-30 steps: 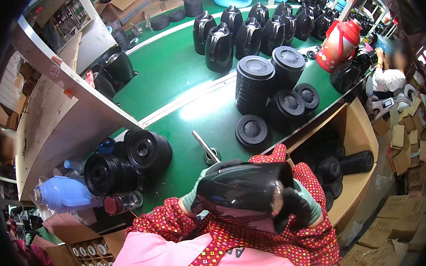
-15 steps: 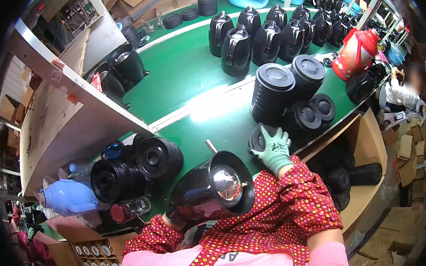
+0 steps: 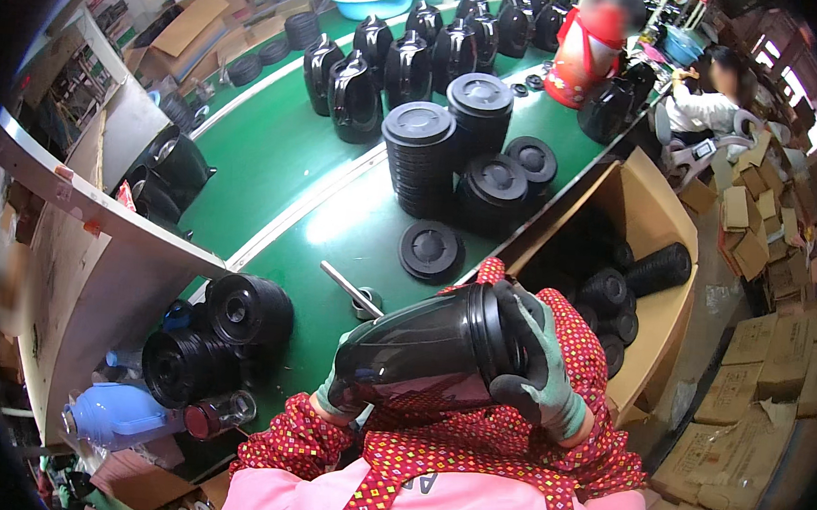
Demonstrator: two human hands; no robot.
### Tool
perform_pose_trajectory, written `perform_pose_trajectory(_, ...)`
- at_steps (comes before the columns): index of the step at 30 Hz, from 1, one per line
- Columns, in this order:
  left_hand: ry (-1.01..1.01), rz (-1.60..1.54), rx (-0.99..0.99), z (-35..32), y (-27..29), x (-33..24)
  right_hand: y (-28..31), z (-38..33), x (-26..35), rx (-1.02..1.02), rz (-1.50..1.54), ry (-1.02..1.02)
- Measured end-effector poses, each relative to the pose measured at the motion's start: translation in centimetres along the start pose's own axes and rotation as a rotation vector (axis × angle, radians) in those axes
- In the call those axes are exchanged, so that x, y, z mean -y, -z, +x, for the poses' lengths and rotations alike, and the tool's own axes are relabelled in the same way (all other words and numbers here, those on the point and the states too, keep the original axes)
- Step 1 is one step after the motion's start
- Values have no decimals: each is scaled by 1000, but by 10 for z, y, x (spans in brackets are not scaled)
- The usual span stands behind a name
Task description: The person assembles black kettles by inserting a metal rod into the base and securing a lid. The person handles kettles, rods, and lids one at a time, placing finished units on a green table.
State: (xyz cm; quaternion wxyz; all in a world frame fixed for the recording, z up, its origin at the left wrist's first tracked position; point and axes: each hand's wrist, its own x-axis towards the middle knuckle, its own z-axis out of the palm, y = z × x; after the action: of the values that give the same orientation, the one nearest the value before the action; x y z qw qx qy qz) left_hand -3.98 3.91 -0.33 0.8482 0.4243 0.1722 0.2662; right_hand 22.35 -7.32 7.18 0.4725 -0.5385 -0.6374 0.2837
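A glossy black jug body point(image 3: 407, 350) lies on its side in front of my chest. My left hand point(image 3: 343, 383), in a green glove, is wrapped round its left end, fingers partly hidden. On its right end sits a round black base cap point(image 3: 490, 332). My right hand point(image 3: 547, 374), gloved too, is closed round this cap and presses against it. The shiny silver inside of the jug no longer shows. Beyond the jug, a short pile of ribbed black caps point(image 3: 431, 250) rests on the green table point(image 3: 275, 260), beside a metal rod point(image 3: 347, 287) on a small round mount.
Tall stacks of black caps point(image 3: 418, 166) stand ahead, with several black jugs point(image 3: 353, 100) and a red thermos point(image 3: 578, 63) behind. A carton point(image 3: 656, 310) of black parts is at right. Left are black discs point(image 3: 248, 310) and a blue jug point(image 3: 118, 415). Someone sits far right.
My right hand has come back from the cap pile to the jug with a cap, now over the opening. The jug has turned from tilted to nearly level. The view has shifted right.
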Motion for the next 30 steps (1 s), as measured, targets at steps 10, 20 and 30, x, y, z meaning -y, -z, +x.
perform_pose_trajectory(10, 18, -26, 21, 9, -42, 5, 33, -39, 10, -76, -105, 304)
perform_pose_trajectory(20, -555, 1046, -263, 29, -57, -18, 44, -37, 22, -119, 580, -220)
perform_pose_trajectory(30, -905, 1287, -205, 33, -79, -32, 61, -31, 9, -169, 839, -606)
